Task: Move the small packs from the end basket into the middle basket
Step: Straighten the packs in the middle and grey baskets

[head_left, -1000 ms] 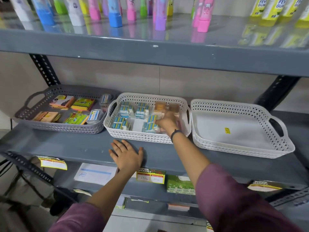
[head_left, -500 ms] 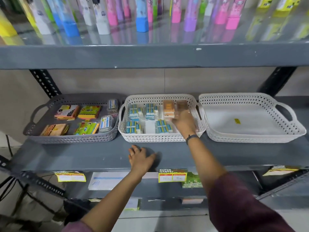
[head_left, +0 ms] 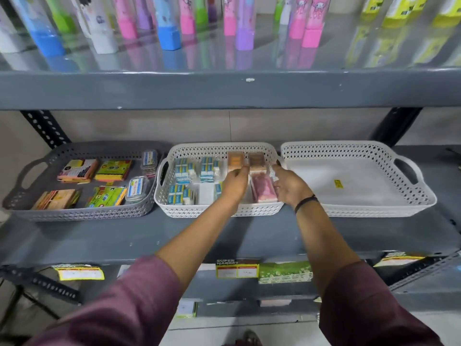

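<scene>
Both hands over the white perforated plastic middle basket point(head_left: 219, 211): left hand point(head_left: 234, 182) apparently pinching the orange pack point(head_left: 235, 161), right hand point(head_left: 290, 184) loosely spread beside the pink pack point(head_left: 264, 189)

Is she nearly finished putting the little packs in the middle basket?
Nearly, it seems. Done: the white perforated end basket holds only a yellow sticker. In hand: the left hand and right hand are both inside the white perforated middle basket, around the pink pack and orange pack. Whether either hand grips anything is unclear. Left: apparently just tidying.
</scene>
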A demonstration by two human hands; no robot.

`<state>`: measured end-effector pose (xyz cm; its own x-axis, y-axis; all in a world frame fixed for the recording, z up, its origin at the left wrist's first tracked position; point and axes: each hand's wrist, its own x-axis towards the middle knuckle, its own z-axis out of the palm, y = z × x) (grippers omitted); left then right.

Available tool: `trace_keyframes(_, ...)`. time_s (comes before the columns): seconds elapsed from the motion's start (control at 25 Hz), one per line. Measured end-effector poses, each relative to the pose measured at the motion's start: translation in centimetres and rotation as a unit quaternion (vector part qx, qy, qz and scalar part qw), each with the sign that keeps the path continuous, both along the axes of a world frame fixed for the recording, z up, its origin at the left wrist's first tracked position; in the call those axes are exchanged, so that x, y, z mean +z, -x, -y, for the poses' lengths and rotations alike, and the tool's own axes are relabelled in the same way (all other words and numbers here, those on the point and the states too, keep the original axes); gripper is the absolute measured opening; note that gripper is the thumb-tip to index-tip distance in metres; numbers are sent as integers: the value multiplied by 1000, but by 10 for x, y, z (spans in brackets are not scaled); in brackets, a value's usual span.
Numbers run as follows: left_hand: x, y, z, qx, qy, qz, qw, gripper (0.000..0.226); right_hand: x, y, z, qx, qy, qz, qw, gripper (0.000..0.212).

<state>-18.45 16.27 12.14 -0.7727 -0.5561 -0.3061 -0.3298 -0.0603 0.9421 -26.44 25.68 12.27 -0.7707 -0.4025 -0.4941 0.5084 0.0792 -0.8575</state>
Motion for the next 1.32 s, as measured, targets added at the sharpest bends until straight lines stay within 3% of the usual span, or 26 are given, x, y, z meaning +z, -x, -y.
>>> trace_keyframes(0.08,-3,23,-6,-31,-92,77,992,62,1,6,1,5,17,50,999,37)
trace_keyframes(0.16,-11,37,-3,-27,-138,102,985,69,1,14,-1,24,16,87,996,41)
trace_keyframes(0.32,-20,55,-2,-22,-208,92,974,69,-1,24,-6,76,45,145,985,67)
trace_keyframes(0.4,-19,57,-5,-20,-222,81,971,67,-3,26,-6,89,58,153,983,69)
trace_keyframes(0.52,-15,47,7,-20,-207,58,976,68,-1,30,-5,83,50,116,989,66)
trace_keyframes(0.6,-14,37,33,37,-144,6,989,73,2,30,3,60,63,24,996,39)
trace_keyframes(0.72,-18,15,73,129,-32,26,991,82,5,12,33,126,102,19,987,31)
trace_keyframes(0.84,-23,0,76,79,-55,129,987,88,-14,-1,64,216,8,13,976,53)
trace_keyframes(0.96,-30,1,72,41,-92,155,983,84,-21,-7,71,238,-69,0,969,71)
trace_keyframes(1.32,-25,3,72,22,-84,157,984,83,-22,-2,63,182,-5,107,977,72)
